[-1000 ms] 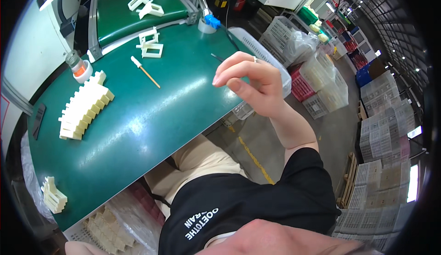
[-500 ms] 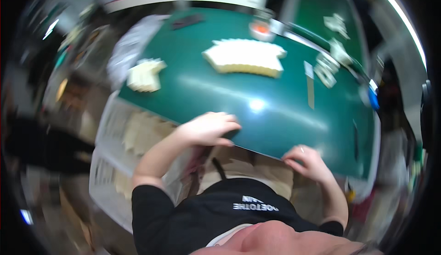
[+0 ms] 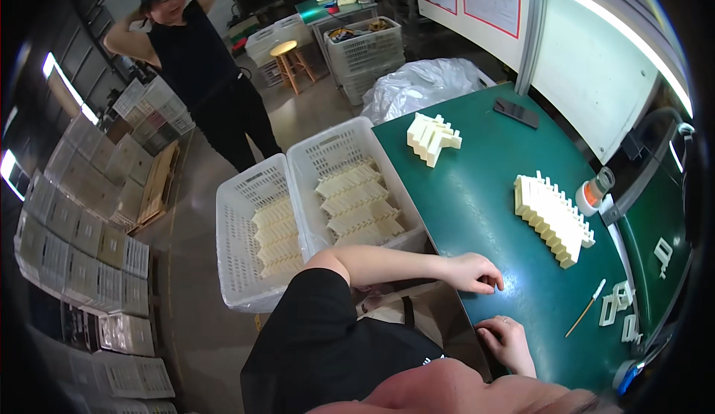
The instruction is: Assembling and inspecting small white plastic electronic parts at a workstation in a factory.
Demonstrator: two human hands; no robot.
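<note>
Lower right of frame: left hand (image 3: 475,273) and right hand (image 3: 509,343) loosely curled, released, by table (image 3: 465,198) edge; cream row (image 3: 553,219) up-right, apart from both.

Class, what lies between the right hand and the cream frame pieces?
The head view shows a thin, white-tipped stick between the right hand and frame pieces.

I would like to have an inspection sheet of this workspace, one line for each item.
Surface: green tabletop, shiny
Work pieces: long row of cream parts, smaller cream cluster
Clutter: dark flat object, thin stick with white end, clear jar
Grip: left hand and right hand near the tabletop's edge, fingers curled, nothing seen held
Cables: nothing clearly seen
Surroundings: two white crates with cream pieces beside the tabletop, a person standing beyond
</note>
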